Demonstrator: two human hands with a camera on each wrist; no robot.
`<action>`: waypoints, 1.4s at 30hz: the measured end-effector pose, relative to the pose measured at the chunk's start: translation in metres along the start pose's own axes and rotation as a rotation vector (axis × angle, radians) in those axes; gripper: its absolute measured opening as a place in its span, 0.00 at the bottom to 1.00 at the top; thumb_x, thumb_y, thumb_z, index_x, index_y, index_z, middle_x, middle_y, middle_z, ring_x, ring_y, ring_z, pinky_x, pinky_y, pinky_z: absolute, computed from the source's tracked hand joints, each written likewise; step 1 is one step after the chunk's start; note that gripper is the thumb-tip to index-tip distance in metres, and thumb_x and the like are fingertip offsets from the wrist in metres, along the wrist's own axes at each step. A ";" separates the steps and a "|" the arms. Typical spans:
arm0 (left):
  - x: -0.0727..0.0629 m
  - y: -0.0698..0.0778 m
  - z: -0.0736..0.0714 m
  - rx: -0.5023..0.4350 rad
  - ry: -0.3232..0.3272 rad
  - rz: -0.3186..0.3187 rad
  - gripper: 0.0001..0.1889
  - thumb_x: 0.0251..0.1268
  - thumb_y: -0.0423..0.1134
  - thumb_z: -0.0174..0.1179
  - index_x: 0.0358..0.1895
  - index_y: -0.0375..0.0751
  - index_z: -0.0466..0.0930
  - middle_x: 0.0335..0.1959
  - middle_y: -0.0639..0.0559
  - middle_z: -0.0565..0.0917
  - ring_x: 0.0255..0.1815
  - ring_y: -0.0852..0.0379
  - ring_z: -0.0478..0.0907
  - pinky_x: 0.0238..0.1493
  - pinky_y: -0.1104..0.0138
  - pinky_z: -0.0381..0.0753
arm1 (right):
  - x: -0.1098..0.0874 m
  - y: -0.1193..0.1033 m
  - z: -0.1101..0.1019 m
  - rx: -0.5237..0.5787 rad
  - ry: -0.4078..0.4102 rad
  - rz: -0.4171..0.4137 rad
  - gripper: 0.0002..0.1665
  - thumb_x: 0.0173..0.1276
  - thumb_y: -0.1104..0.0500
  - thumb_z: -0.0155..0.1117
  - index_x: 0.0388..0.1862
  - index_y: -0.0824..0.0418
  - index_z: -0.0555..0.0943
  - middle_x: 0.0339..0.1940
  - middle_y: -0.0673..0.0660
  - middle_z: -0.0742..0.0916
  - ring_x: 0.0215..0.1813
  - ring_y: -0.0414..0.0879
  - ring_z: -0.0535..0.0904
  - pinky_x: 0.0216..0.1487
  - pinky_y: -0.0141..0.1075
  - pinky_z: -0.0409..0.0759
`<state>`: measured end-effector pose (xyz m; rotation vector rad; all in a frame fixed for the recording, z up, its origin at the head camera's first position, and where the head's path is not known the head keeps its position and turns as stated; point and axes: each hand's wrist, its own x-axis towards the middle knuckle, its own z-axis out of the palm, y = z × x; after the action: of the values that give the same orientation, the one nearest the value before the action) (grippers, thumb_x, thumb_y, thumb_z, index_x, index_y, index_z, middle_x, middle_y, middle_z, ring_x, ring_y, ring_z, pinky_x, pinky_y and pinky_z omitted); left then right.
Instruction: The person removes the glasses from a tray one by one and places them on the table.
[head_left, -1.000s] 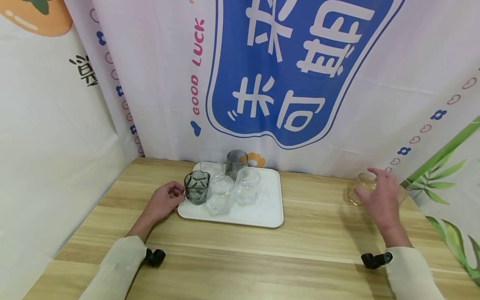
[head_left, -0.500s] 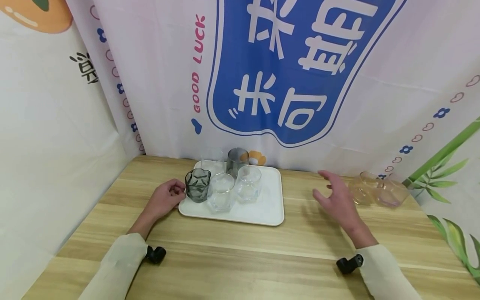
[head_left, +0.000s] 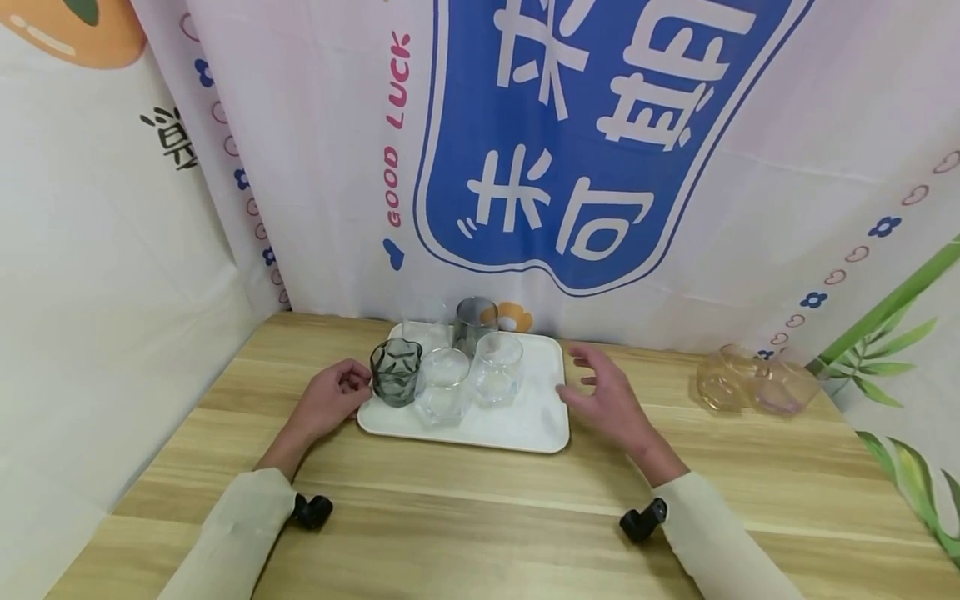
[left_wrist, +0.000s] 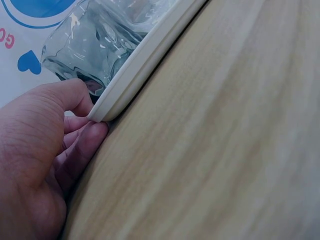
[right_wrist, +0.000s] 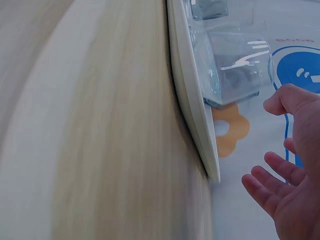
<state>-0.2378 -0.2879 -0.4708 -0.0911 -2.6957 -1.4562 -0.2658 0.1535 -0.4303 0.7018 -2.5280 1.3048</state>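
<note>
A white tray (head_left: 538, 408) on the wooden table carries several drinking glasses. My left hand (head_left: 335, 402) pinches the tray's left edge; in the left wrist view its thumb and fingers (left_wrist: 89, 139) lie above and below the rim. Just inside that edge stands a dark green-grey glass (head_left: 396, 383). My right hand (head_left: 609, 402) is at the tray's right edge, fingers spread and holding nothing. Clear glasses (head_left: 498, 379) and a smoky grey glass (head_left: 467, 325) share the tray, and a clear glass (right_wrist: 240, 67) shows near my right hand in the right wrist view.
An amber glass (head_left: 722, 390) and a pinkish glass (head_left: 784, 393) stand close together at the table's far right. A printed curtain (head_left: 337, 208) hangs right behind the back edge of the table (head_left: 480, 517).
My right hand has moved left from the amber glass at the far right to the tray's right edge, leaving the glass standing. The left hand has stayed at the tray's left edge.
</note>
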 end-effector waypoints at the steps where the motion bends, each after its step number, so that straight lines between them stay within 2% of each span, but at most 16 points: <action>1: 0.000 0.000 0.000 -0.002 -0.002 -0.001 0.11 0.68 0.31 0.61 0.51 0.33 0.78 0.38 0.43 0.81 0.31 0.51 0.78 0.28 0.64 0.83 | 0.002 -0.002 0.003 0.011 -0.010 0.010 0.37 0.64 0.65 0.75 0.70 0.67 0.71 0.67 0.67 0.78 0.65 0.64 0.76 0.57 0.54 0.81; 6: -0.001 0.002 0.001 -0.004 -0.002 0.002 0.11 0.68 0.31 0.62 0.51 0.33 0.78 0.38 0.43 0.81 0.31 0.51 0.77 0.28 0.64 0.83 | 0.009 -0.014 0.017 0.041 -0.049 0.048 0.39 0.66 0.62 0.75 0.73 0.65 0.69 0.70 0.67 0.75 0.67 0.64 0.74 0.60 0.55 0.80; 12: -0.002 0.002 0.000 -0.003 -0.001 -0.006 0.11 0.68 0.31 0.61 0.51 0.33 0.78 0.38 0.42 0.81 0.32 0.50 0.78 0.29 0.64 0.83 | 0.019 -0.024 0.035 0.070 -0.064 0.065 0.44 0.65 0.54 0.77 0.75 0.61 0.67 0.72 0.62 0.74 0.70 0.62 0.71 0.64 0.53 0.77; 19: -0.002 0.001 0.001 0.006 0.000 -0.008 0.11 0.68 0.31 0.62 0.51 0.33 0.78 0.38 0.43 0.81 0.32 0.50 0.78 0.29 0.64 0.83 | 0.027 -0.033 0.051 0.138 -0.067 0.098 0.48 0.63 0.53 0.79 0.76 0.64 0.65 0.73 0.64 0.73 0.71 0.60 0.71 0.66 0.55 0.75; 25: -0.002 0.001 0.000 0.007 0.001 0.000 0.11 0.68 0.31 0.62 0.51 0.33 0.79 0.38 0.43 0.81 0.31 0.52 0.78 0.29 0.65 0.83 | 0.033 -0.037 0.062 0.169 -0.067 0.142 0.50 0.62 0.51 0.80 0.77 0.61 0.64 0.74 0.63 0.72 0.71 0.58 0.71 0.67 0.53 0.74; 35: -0.003 0.004 -0.001 -0.009 0.003 0.007 0.11 0.68 0.30 0.62 0.50 0.32 0.79 0.38 0.43 0.81 0.30 0.53 0.77 0.28 0.65 0.82 | 0.038 -0.042 0.072 0.132 -0.068 0.180 0.51 0.62 0.49 0.80 0.79 0.54 0.64 0.75 0.58 0.73 0.72 0.57 0.69 0.69 0.52 0.72; 42: -0.001 0.000 0.000 -0.008 0.005 0.020 0.10 0.68 0.31 0.62 0.50 0.32 0.79 0.37 0.43 0.82 0.28 0.53 0.77 0.27 0.65 0.82 | 0.040 -0.043 0.074 0.107 -0.068 0.194 0.52 0.61 0.50 0.80 0.79 0.55 0.64 0.74 0.59 0.74 0.73 0.54 0.69 0.69 0.51 0.72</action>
<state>-0.2363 -0.2878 -0.4705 -0.1145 -2.6776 -1.4599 -0.2766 0.0601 -0.4275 0.5398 -2.6527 1.5127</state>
